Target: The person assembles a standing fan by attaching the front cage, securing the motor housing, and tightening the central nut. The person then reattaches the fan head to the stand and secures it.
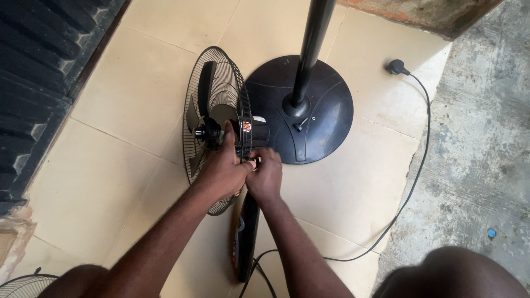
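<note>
A black standing fan lies tipped toward me over the tiled floor. Its wire rear guard [194,88] and black blades [205,83] face left. My left hand [223,168] grips the guard's rim, with the thumb stretched up toward the blade hub [205,132]. My right hand [266,175] is closed just beside it, fingers pinched at the edge of the guard near the motor housing [255,132]. What the fingers pinch is hidden. The fan's control neck [245,237] runs down between my forearms.
The fan's round black base [326,105] and pole [312,44] stand just right of the guard. A black cord [411,176] trails to a plug [395,67] on the tiles. A second wire guard [22,286] lies at bottom left. Rough concrete lies to the right.
</note>
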